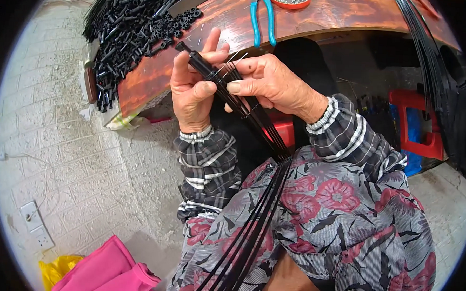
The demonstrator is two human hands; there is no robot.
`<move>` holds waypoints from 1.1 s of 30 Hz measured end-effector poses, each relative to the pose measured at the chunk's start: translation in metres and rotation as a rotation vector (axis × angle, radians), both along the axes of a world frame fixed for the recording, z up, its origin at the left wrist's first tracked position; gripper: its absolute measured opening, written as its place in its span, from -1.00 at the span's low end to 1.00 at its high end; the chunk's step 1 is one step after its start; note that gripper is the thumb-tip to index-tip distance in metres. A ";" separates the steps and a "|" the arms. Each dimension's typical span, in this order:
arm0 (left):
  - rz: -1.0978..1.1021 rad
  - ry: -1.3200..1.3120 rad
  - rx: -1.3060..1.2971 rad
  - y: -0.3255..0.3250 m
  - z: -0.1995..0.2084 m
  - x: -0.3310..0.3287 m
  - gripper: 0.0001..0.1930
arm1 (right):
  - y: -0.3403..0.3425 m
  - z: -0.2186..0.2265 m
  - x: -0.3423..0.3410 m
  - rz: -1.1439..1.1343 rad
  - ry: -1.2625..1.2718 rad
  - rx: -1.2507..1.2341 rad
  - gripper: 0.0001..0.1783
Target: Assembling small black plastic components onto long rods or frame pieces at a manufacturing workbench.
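In front of me, my left hand grips a black plastic umbrella runner, a slim tube with a collar, tilted up to the left. Its thumb presses near the collar, and the upper fingers are raised. Beside it my right hand pinches thin black umbrella ribs close to the collar, thumb against index finger. Several rib ends stick up between the hands. The ribs run down from the collar across my flowered apron to the lower edge. Which rib the fingertips press is partly hidden.
The reddish wooden table bears a heap of black plastic tubes and notched rings, blue-handled pliers and a red dish of small metal bits. Long black ribs hang at right, near a red stool. Pink cloth lies lower left.
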State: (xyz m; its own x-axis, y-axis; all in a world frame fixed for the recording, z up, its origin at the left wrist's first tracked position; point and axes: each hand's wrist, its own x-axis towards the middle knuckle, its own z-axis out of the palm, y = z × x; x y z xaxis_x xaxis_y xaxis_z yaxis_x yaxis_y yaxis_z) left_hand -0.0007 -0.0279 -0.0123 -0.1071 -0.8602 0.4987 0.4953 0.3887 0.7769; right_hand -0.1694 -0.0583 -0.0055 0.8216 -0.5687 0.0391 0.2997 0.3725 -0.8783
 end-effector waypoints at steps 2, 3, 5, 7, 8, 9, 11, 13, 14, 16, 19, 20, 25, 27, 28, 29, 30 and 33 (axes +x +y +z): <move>-0.057 0.048 -0.057 -0.003 -0.003 -0.002 -0.35 | 0.000 0.001 0.000 0.004 -0.017 0.005 -0.66; -0.054 0.044 -0.051 -0.004 -0.006 -0.003 -0.35 | 0.000 0.000 0.000 0.009 -0.029 0.002 -0.66; -0.113 0.151 -0.027 -0.007 -0.012 -0.007 -0.36 | -0.001 -0.004 0.001 0.009 -0.052 0.019 -0.66; -0.108 0.164 -0.023 -0.005 -0.014 -0.009 -0.36 | -0.002 -0.006 0.002 0.013 -0.074 0.033 -0.66; -0.099 0.185 -0.015 -0.003 -0.014 -0.009 -0.37 | -0.001 -0.006 0.003 0.017 -0.064 0.017 -0.67; -0.088 0.207 -0.008 -0.001 -0.013 -0.009 -0.37 | -0.001 -0.005 0.004 0.021 -0.054 0.000 -0.68; -0.059 0.197 0.005 0.000 -0.011 -0.013 -0.37 | -0.002 -0.010 0.006 0.012 -0.057 -0.003 -0.68; -0.024 0.185 0.017 0.005 -0.006 -0.018 -0.37 | -0.003 -0.011 0.006 0.009 -0.062 -0.006 -0.68; 0.046 0.215 0.089 0.008 -0.003 -0.022 -0.36 | -0.003 -0.009 0.005 -0.011 -0.062 0.019 -0.67; 0.240 0.194 0.141 0.015 0.005 -0.031 -0.40 | -0.004 -0.009 0.005 -0.059 -0.094 0.074 -0.63; 0.703 -0.033 0.252 0.025 0.021 -0.032 -0.47 | -0.005 -0.005 0.002 -0.070 -0.086 0.029 -0.63; 0.717 -0.030 0.192 0.038 0.039 -0.024 -0.48 | -0.003 0.002 0.007 -0.078 -0.075 0.013 -0.63; 0.226 0.027 0.078 0.068 0.095 -0.070 0.07 | -0.006 0.018 -0.006 -0.140 -0.022 -0.060 -0.67; -0.056 -0.270 0.037 0.073 0.092 -0.064 0.15 | -0.007 0.010 0.002 -0.144 -0.140 -0.034 -0.71; -0.084 -0.277 0.108 0.077 0.093 -0.066 -0.01 | -0.004 0.008 0.007 -0.160 -0.168 -0.031 -0.68; 0.112 -0.281 0.208 0.084 0.089 -0.071 -0.36 | -0.001 0.009 0.011 -0.176 -0.195 -0.028 -0.66; 0.372 -0.353 0.276 0.084 0.086 -0.071 -0.51 | -0.001 0.012 0.011 -0.167 -0.199 -0.035 -0.66; 1.034 -0.411 0.461 0.070 0.084 -0.071 -0.75 | 0.003 0.022 0.012 -0.166 -0.132 -0.070 -0.64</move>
State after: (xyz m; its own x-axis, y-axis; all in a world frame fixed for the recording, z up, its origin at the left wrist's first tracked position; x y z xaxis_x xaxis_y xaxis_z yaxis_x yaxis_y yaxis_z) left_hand -0.0719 0.0419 0.0720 0.6590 -0.7216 0.2121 -0.2038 0.1001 0.9739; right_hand -0.1578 -0.0554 0.0170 0.7023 -0.6876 0.1844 0.4658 0.2480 -0.8494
